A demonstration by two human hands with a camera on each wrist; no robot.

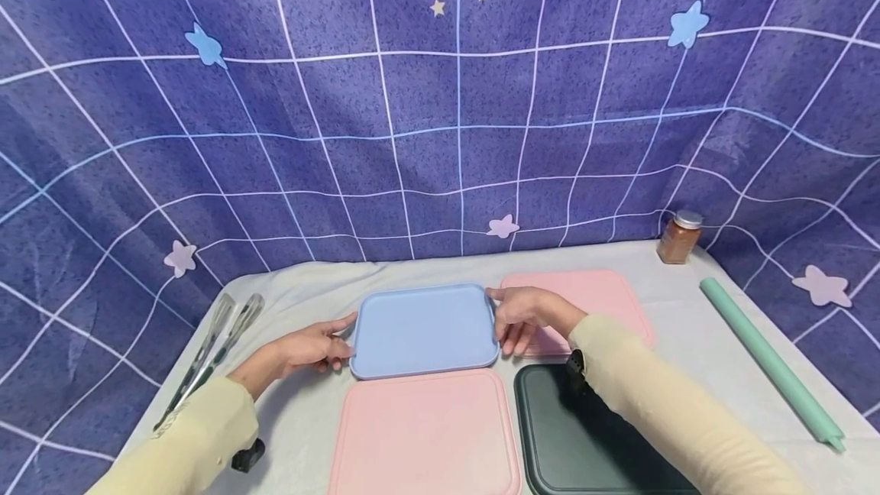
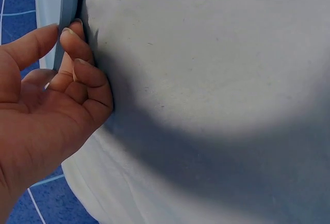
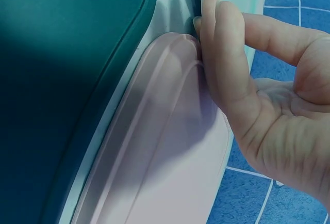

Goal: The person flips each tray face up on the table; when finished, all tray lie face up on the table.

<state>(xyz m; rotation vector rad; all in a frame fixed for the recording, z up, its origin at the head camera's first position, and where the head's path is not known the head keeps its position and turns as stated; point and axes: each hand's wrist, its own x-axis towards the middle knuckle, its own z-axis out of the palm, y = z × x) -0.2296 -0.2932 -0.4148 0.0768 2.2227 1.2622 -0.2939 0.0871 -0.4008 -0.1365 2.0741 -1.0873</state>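
A light blue cutting board [image 1: 422, 331] lies in the middle of the table with its rounded rim showing. My left hand [image 1: 312, 346] grips its left short edge; in the left wrist view the thumb [image 2: 38, 46] and curled fingertips meet at the board's side. Around the right short edge, my right hand [image 1: 525, 315] holds with bent fingers [image 3: 229, 48], the thumb toward the far corner. Right beside the blue board's near edge is a pink cutting board [image 1: 426, 434]. A second pink board [image 1: 605, 300] lies partly under my right hand and forearm.
A dark green cutting board [image 1: 550, 418] sits front right beneath my right sleeve. Metal tongs [image 1: 223, 334] lie at the left edge. On the right are a green roll [image 1: 763, 357] and a jar of reddish-brown contents [image 1: 681, 239]. A blue-purple grid curtain [image 1: 426, 98] hangs behind.
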